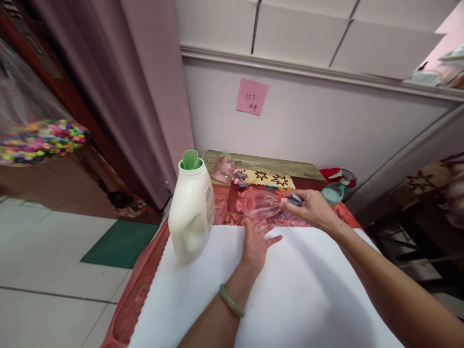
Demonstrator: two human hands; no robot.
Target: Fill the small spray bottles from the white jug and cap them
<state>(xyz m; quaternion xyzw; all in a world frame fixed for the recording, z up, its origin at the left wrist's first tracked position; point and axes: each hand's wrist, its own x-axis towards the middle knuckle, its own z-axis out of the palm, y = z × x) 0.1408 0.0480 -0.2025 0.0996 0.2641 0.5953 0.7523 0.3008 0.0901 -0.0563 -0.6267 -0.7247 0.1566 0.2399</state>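
My right hand (310, 207) grips a clear plastic bottle (266, 204) by its grey-and-pink top. The bottle is tipped on its side, its base pointing left. Just below it, my left hand (255, 244) has its fingers spread, holding nothing; whether the fingertips touch the bottle I cannot tell. A green bangle (232, 302) circles my left wrist. Left of my hands stands a large cream detergent jug (190, 212), upright and uncapped, with a green pouring spout (191, 160) in its neck.
White sheet (290, 290) covers the table's near part, red cloth (145, 285) beneath. Behind lie another clear bottle (224, 169) and pink-and-grey tops (241, 182). A red-headed spray bottle (334, 192) stands at the back right. A pink note (252, 96) sticks to the wall.
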